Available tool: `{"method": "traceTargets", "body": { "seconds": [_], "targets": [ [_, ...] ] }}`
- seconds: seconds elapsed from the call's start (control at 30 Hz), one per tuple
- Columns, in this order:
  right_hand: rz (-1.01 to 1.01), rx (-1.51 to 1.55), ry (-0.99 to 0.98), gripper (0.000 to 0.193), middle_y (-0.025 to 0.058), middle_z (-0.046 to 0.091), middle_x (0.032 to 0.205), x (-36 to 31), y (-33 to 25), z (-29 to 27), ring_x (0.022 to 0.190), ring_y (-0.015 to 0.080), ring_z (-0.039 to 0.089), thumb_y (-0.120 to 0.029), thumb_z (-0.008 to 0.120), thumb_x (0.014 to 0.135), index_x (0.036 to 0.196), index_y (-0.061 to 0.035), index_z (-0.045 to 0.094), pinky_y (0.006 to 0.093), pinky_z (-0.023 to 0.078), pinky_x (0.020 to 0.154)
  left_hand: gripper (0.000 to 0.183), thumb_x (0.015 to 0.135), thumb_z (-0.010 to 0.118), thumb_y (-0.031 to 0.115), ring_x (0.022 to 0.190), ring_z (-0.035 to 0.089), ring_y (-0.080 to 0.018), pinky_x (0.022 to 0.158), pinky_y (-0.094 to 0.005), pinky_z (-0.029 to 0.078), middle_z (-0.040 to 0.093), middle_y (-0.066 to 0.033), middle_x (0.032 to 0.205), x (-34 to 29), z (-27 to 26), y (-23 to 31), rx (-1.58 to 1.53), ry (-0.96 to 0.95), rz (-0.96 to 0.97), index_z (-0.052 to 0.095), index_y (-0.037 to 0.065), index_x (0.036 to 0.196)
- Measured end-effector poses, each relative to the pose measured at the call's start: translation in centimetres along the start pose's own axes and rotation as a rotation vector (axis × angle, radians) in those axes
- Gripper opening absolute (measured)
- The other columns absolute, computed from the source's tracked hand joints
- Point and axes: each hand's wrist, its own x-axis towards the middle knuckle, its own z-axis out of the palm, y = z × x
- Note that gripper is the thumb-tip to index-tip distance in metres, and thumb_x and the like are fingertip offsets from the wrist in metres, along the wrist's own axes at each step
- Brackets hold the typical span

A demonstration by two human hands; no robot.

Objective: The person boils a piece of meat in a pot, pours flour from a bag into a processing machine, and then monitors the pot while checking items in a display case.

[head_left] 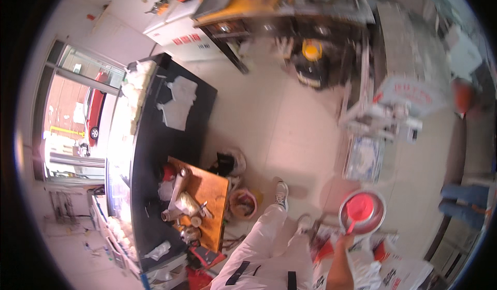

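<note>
Low on the right, my right hand (346, 239) is closed on the handle of a red plastic scoop (361, 207). The scoop's round cup is inside, or just above, a round metal bowl (380, 215); I cannot tell whether it touches the bowl. White bags with red print (404, 269) lie below the bowl, close to my right forearm. My left hand does not show.
A wooden table (213, 207) with jars and a rolling-pin-like roll stands left, beside a black counter (199, 103). A bucket (243, 204) sits by my foot. Ahead are a clear crate (364, 158), a metal-legged frame, and a dark container with a yellow top (312, 50).
</note>
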Motion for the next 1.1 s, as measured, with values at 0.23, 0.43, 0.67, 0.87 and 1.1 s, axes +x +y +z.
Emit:
{"method": "traceTargets", "body": {
  "seconds": [0.23, 0.43, 0.67, 0.87, 1.1],
  "targets": [
    [-0.400, 0.075, -0.445, 0.036, 0.0256, 0.067, 0.114, -0.6, -22.3, -8.7, 0.107, 0.0347, 0.069, -0.011, 0.077, 0.073, 0.108, -0.0054, 0.070, 0.0433, 0.059, 0.082, 0.023, 0.085, 0.066, 0.030, 0.091, 0.075, -0.0286, 0.076, -0.0475, 0.059, 0.078, -0.0101, 0.096, 8.4, -16.9, 8.8, 0.253, -0.077, 0.137, 0.080, 0.014, 0.094],
    [-0.360, 0.424, -0.568, 0.070, 0.0147, 0.071, 0.100, 0.1, -46.6, -12.6, 0.096, 0.0280, 0.071, -0.036, 0.092, 0.069, 0.121, -0.0012, 0.061, 0.0410, 0.058, 0.080, 0.025, 0.084, 0.067, 0.029, 0.090, 0.076, -0.0290, 0.073, -0.0462, 0.060, 0.079, -0.0120, 0.093, 18.5, -37.1, 20.3, 0.968, 0.186, 0.480, 0.080, 0.009, 0.087],
    [-0.624, 0.265, -0.323, 0.021, 0.0110, 0.065, 0.064, 0.8, -74.7, -13.9, 0.061, 0.0276, 0.066, -0.012, 0.075, 0.065, 0.078, -0.0022, 0.063, 0.0400, 0.055, 0.064, 0.015, 0.088, 0.068, 0.017, 0.065, 0.067, -0.0126, 0.061, -0.0296, 0.053, 0.069, -0.0036, 0.071, 17.3, -55.6, 43.4, -0.701, 0.315, 0.514, 0.073, 0.003, 0.086],
    [-0.946, 0.574, -0.534, 0.020, 0.0071, 0.068, 0.079, -3.1, -100.2, -14.5, 0.071, 0.0150, 0.064, -0.009, 0.077, 0.080, 0.094, -0.0027, 0.064, 0.0322, 0.054, 0.068, 0.021, 0.091, 0.068, 0.021, 0.071, 0.068, -0.0129, 0.066, -0.0289, 0.054, 0.071, -0.0036, 0.075, 18.7, -69.9, 55.8, -0.603, 0.303, 0.539, 0.074, 0.001, 0.094],
    [-1.173, 0.662, -0.630, 0.028, 0.0090, 0.070, 0.090, -10.5, -134.7, -21.5, 0.079, 0.0202, 0.067, -0.018, 0.078, 0.091, 0.111, -0.0032, 0.066, 0.0351, 0.055, 0.075, 0.025, 0.097, 0.067, 0.021, 0.076, 0.072, -0.0155, 0.069, -0.0310, 0.058, 0.076, -0.0084, 0.088, 21.3, -85.1, 65.0, -0.542, 0.324, 0.524, 0.075, -0.001, 0.103]
  ]
}}
